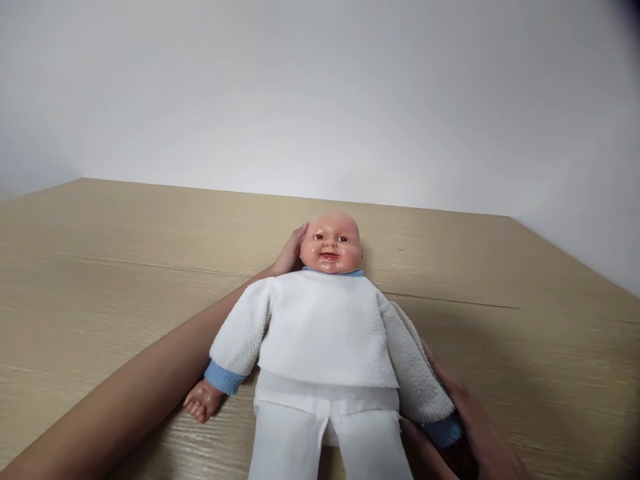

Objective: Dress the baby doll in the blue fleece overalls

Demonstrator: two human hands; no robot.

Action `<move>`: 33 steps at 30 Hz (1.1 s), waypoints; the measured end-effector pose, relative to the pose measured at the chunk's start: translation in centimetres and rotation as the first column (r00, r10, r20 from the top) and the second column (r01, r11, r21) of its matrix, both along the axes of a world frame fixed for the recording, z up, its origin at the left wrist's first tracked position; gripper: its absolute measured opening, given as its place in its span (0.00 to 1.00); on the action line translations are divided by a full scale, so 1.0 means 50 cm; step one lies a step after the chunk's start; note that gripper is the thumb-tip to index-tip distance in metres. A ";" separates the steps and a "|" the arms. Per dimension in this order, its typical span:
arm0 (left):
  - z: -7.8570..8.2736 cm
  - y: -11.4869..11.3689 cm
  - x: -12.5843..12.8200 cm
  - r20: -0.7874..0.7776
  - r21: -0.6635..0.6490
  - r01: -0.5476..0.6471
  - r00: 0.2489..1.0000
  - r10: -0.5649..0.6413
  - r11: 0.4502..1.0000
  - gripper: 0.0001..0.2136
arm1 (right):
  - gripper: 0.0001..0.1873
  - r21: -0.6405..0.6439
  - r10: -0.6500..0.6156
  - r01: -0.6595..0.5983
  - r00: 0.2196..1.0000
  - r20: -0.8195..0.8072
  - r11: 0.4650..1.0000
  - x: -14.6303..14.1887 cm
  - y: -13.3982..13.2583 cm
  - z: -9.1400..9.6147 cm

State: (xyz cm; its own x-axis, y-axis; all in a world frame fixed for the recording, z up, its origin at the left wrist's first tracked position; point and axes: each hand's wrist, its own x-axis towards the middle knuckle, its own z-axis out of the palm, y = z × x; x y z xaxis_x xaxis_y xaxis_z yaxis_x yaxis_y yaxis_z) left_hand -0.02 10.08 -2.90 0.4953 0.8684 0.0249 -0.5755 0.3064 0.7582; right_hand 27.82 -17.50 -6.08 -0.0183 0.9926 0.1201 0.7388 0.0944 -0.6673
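A baby doll (pixel 325 327) with a bald plastic head, a white fleece top with blue cuffs and collar, and white trousers lies face up, its head pointing away from me. My left hand (pixel 291 253) cups the left side of the doll's head, with most of its fingers hidden behind it. At the lower right, my right hand (pixel 477 423) is closed round the doll's sleeved arm near the blue cuff, partly covered by that sleeve. The doll's other arm rests over my left forearm, and its lower legs run out of view.
A light wood-grain table (pixel 150 227) spreads beneath the doll, with a thin seam running across it. Behind its far edge stands a plain pale wall (pixel 320 100). The table's right edge slants toward me.
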 end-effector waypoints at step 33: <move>0.001 -0.014 0.000 -0.093 -0.075 0.078 0.992 -0.085 0.994 0.29 | 0.44 -0.042 0.047 -0.045 0.998 0.042 0.998 0.001 0.007 0.035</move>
State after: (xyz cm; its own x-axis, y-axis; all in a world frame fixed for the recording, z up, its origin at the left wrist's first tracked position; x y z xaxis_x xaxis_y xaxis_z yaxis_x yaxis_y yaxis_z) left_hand -0.04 9.37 -2.85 0.5614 0.8231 -0.0860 -0.4725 0.4041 0.7832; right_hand 27.89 -17.13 -4.35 -0.0685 0.9946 0.0774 0.7626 0.1022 -0.6388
